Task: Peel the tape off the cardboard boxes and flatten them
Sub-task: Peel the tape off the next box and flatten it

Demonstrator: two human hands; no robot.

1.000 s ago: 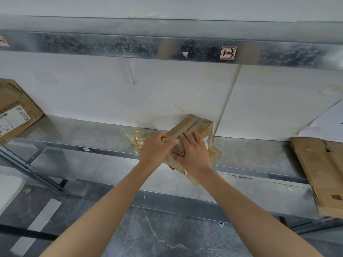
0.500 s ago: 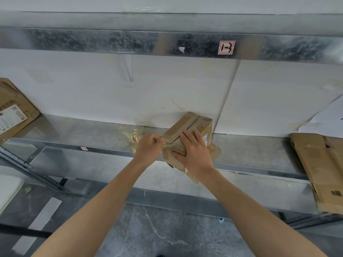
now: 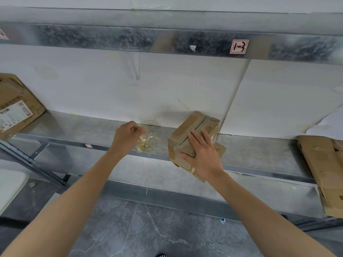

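Metal shelf (image 3: pixel 259 151), box (image 3: pixel 193 134) tilted, long axis toward wall, possibly taped.

A metal shelf (image 3: pixel 83 130) carries a small cardboard box (image 3: pixel 191 134), crumpled clear tape (image 3: pixel 148 143), and flattened cardboard (image 3: pixel 323 164).

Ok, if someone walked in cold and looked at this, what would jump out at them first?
Probably the small cardboard box tilted at the front edge of the metal shelf, with the right hand pressed flat on it. Next, the left hand, closed beside a crumpled wad of clear tape left of the box. Flattened cardboard lies at the shelf's far right.
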